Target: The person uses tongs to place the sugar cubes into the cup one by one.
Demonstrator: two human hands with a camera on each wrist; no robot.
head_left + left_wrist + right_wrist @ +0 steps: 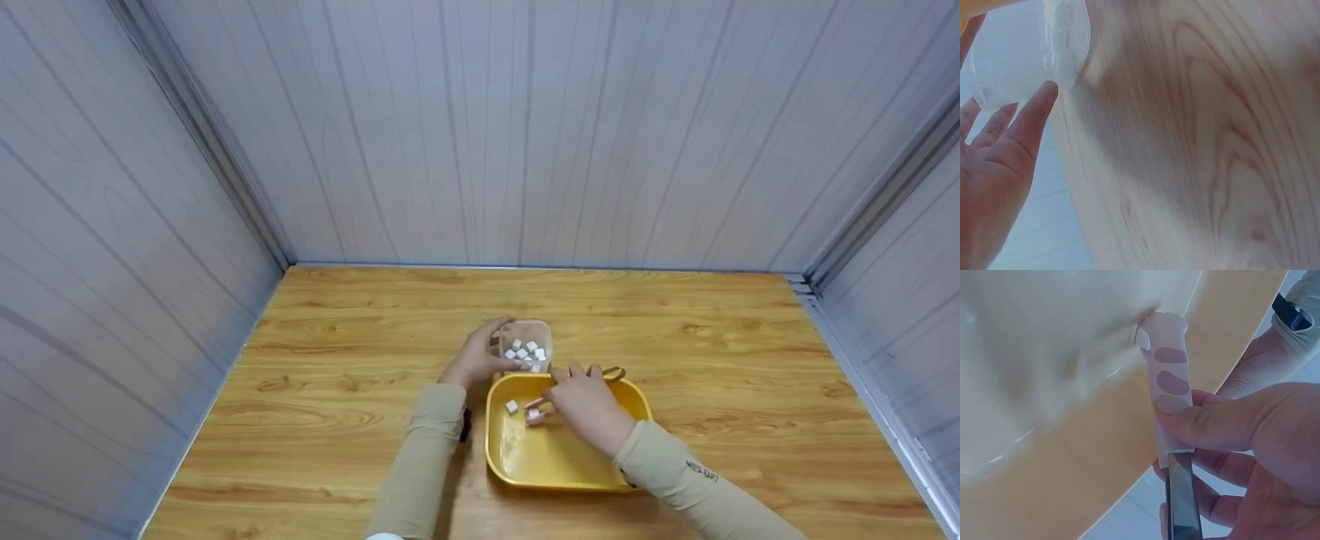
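Note:
My left hand [474,360] holds a small clear plastic container [534,330] from its left side, thumb and fingers around the wall. Several white cubes [522,353] lie inside it. Over the yellow basin [555,469], my right hand [589,406] grips a pair of tongs [1180,489] between thumb and fingers. Their metal arms end in pale pink tips [1168,377] patterned with darker ovals. A white cube [533,413] is pinched between the tips, low inside the basin. Another white cube [511,406] rests on the basin's floor, left of the tongs.
The container stands just behind the basin's back rim, on a wood-grain table [337,420]. Pale panelled walls [480,135] enclose the table at the back and both sides. The left sleeve [424,450] runs along the basin's left side.

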